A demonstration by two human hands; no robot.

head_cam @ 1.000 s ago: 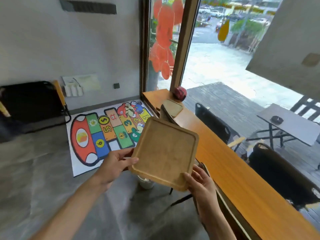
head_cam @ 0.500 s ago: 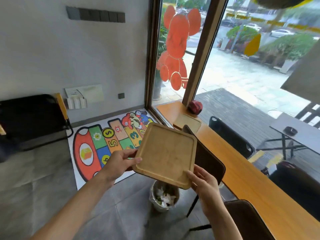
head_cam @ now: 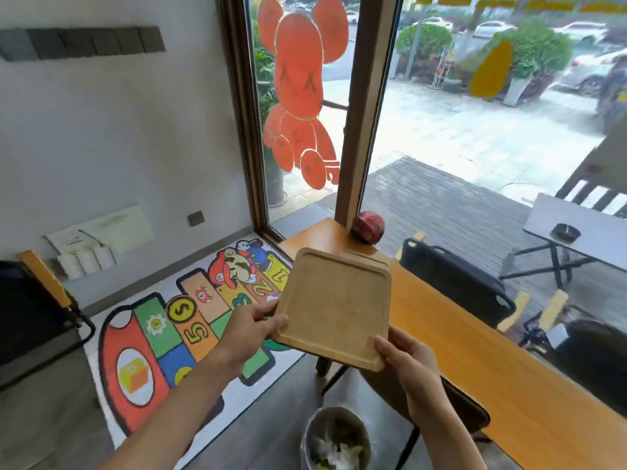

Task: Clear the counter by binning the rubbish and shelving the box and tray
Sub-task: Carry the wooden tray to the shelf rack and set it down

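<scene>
Tray: the pale square wooden tray with a raised rim and rounded corners (head_cam: 334, 307) is up in the air between both hands, off the counter and tilted so its hollow face turns toward the camera; nothing lies on it.
Left hand: the left hand (head_cam: 247, 330) grips the tray's near left edge, thumb on the top face and fingers curled beneath, which steadies that side.
Right hand: the right hand (head_cam: 405, 356) pinches the near right corner, fingers wrapped under the rim; a hold at each side keeps the board from swinging.
Why held so: with its face bare and the bin just below, I judge the tray has been emptied of rubbish and is ready for shelving.
Bin: the round grey metal bin (head_cam: 336, 439) stands on the floor below the tray, with crumpled white and greenish rubbish inside, near enough for tipping scraps straight in.
Counter: the long orange-brown wooden counter (head_cam: 475, 354) runs along the window to the right of the tray.
Red thing: a rounded red object (head_cam: 367, 228) sits at the counter's far end against the window post; I cannot tell what it is.
Second board: a thin pale edge shows on the counter just behind the tray's far rim, mostly hidden.
Chair: a dark brown chair (head_cam: 458, 398) stands tucked by the counter, under the right hand.
Shelf and box: no shelf or box is visible here.
Floor mat: a colourful numbered hopscotch mat (head_cam: 190, 320) lies on the floor to the left.
</scene>
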